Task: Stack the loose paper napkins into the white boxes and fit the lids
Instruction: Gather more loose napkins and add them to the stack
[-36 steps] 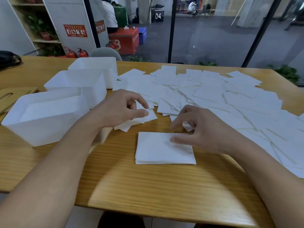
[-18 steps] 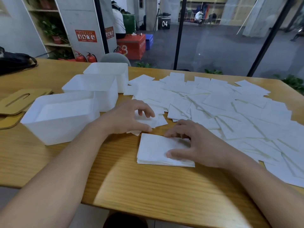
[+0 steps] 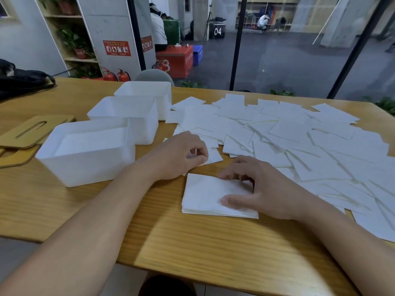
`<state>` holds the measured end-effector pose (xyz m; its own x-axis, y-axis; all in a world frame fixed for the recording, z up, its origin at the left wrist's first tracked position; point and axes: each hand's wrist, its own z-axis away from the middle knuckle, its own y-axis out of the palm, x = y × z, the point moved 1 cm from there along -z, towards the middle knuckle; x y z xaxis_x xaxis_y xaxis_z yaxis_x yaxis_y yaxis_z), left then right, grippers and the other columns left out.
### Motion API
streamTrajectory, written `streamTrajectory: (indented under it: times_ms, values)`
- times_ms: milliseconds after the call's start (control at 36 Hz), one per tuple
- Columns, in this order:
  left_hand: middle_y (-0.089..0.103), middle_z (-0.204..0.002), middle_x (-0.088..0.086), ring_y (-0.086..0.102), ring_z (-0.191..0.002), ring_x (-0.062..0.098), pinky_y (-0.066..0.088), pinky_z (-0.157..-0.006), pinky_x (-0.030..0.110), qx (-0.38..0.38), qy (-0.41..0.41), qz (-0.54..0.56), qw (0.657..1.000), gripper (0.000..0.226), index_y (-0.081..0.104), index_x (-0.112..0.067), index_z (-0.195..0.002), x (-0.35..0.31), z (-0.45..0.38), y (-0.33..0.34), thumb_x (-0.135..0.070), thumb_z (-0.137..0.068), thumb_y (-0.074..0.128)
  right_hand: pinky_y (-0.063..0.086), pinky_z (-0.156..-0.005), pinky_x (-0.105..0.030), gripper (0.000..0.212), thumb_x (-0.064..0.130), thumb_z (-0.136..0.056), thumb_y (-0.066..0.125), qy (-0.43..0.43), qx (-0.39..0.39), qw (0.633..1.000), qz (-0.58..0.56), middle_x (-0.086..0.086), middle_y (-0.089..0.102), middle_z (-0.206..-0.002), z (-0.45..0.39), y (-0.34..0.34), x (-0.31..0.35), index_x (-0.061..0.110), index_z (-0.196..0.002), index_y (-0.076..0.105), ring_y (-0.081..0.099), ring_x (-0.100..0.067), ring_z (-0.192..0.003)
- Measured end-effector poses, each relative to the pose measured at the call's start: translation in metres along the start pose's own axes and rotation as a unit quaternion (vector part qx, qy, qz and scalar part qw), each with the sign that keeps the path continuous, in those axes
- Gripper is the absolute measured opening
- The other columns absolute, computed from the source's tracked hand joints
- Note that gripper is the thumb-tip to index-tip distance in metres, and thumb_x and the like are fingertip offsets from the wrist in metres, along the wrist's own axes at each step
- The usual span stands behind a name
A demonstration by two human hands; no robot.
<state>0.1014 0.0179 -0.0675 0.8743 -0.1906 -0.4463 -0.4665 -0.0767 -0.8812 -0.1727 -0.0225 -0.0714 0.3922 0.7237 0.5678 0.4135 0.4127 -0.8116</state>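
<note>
Wooden table point(image 3: 192, 242) spanning the frame, glass wall and grey floor of a hall behind. Loose napkins point(image 3: 299, 135) scattered flat across the right half. Three white boxes point(image 3: 89, 159) in a diagonal row at centre left, open tops upward, long axes running left–right; wooden lids point(image 3: 25, 131) lie at far left. Squared napkin stack point(image 3: 205, 197) at centre, flat. Right hand point(image 3: 263, 189) rests on it, fingers loosely spread. Left hand point(image 3: 179, 154) pinches a single napkin point(image 3: 213, 157) just above the stack.

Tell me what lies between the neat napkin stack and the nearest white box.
In the head view, the left hand and forearm cross that stretch, over bare wooden table, between the napkin stack and the nearest white box.
</note>
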Motion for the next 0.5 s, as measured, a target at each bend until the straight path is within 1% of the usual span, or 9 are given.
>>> streamTrajectory:
  times_ms: [111,167,250,306,361,389,444,500]
  values:
    - [0.064,-0.104,-0.025,0.056,-0.105,-0.006,0.044,-0.082,0.023,-0.01,-0.016,0.025,1.0,0.011,0.071,-0.044,-0.099,0.0,-0.001,0.004,-0.041,-0.108,0.066,0.047,-0.087,-0.02,0.039,0.073,-0.086,0.078,0.003,-0.01,1.0,-0.006,0.02,0.063,-0.119,-0.001,0.0,-0.003,0.05,-0.118,0.072,0.061,-0.006,-0.113]
    - [0.064,-0.107,-0.029,0.056,-0.102,-0.007,0.041,-0.077,0.018,-0.026,-0.013,0.052,0.998,0.011,0.071,-0.043,-0.099,-0.003,-0.002,0.005,-0.04,-0.108,0.066,0.047,-0.083,-0.018,0.038,0.071,-0.089,0.076,0.011,-0.036,0.999,-0.034,0.019,0.065,-0.119,-0.001,0.001,-0.005,0.049,-0.119,0.073,0.063,-0.007,-0.109]
    - [0.068,-0.105,-0.027,0.059,-0.094,-0.006,0.043,-0.074,0.012,-0.055,0.014,0.115,0.992,0.011,0.074,-0.041,-0.099,-0.015,-0.002,0.008,-0.037,-0.108,0.068,0.046,-0.076,-0.017,0.037,0.068,-0.095,0.07,0.032,-0.099,0.991,-0.087,0.017,0.073,-0.112,-0.003,-0.001,-0.006,0.045,-0.125,0.072,0.066,-0.009,-0.093]
    - [0.071,-0.101,-0.023,0.062,-0.089,-0.002,0.044,-0.073,0.01,-0.069,0.039,0.161,0.984,0.011,0.076,-0.036,-0.099,-0.025,-0.001,0.012,-0.032,-0.106,0.071,0.05,-0.074,-0.021,0.035,0.064,-0.102,0.064,0.049,-0.128,0.982,-0.132,0.014,0.078,-0.102,-0.006,-0.002,-0.007,0.042,-0.129,0.068,0.069,-0.011,-0.082]
    - [0.074,-0.099,-0.017,0.064,-0.09,0.007,0.047,-0.071,0.017,-0.073,0.059,0.195,0.976,0.01,0.079,-0.031,-0.099,-0.034,-0.001,0.017,-0.027,-0.105,0.073,0.053,-0.074,-0.029,0.035,0.057,-0.107,0.061,0.064,-0.14,0.97,-0.186,0.008,0.082,-0.099,-0.009,-0.004,-0.008,0.038,-0.136,0.064,0.073,-0.016,-0.076]
    - [0.074,-0.099,-0.015,0.065,-0.091,0.011,0.05,-0.073,0.024,-0.071,0.066,0.205,0.974,0.009,0.079,-0.029,-0.099,-0.037,-0.001,0.019,-0.026,-0.105,0.073,0.053,-0.074,-0.032,0.037,0.056,-0.109,0.059,0.072,-0.144,0.964,-0.211,0.005,0.082,-0.1,-0.009,-0.004,-0.009,0.036,-0.139,0.062,0.074,-0.02,-0.077]
    - [0.075,-0.1,-0.013,0.066,-0.093,0.017,0.053,-0.076,0.035,-0.063,0.081,0.218,0.971,0.008,0.08,-0.028,-0.1,-0.041,-0.001,0.023,-0.026,-0.105,0.074,0.055,-0.075,-0.039,0.043,0.057,-0.109,0.057,0.095,-0.15,0.952,-0.25,-0.001,0.083,-0.098,-0.009,-0.005,-0.008,0.035,-0.145,0.058,0.077,-0.027,-0.079]
    - [0.076,-0.101,-0.012,0.067,-0.093,0.02,0.053,-0.077,0.041,-0.053,0.1,0.23,0.967,0.007,0.081,-0.029,-0.101,-0.043,0.0,0.026,-0.026,-0.104,0.075,0.058,-0.077,-0.042,0.047,0.061,-0.108,0.056,0.121,-0.149,0.942,-0.275,-0.008,0.082,-0.09,-0.009,-0.005,-0.008,0.037,-0.148,0.054,0.077,-0.032,-0.08]
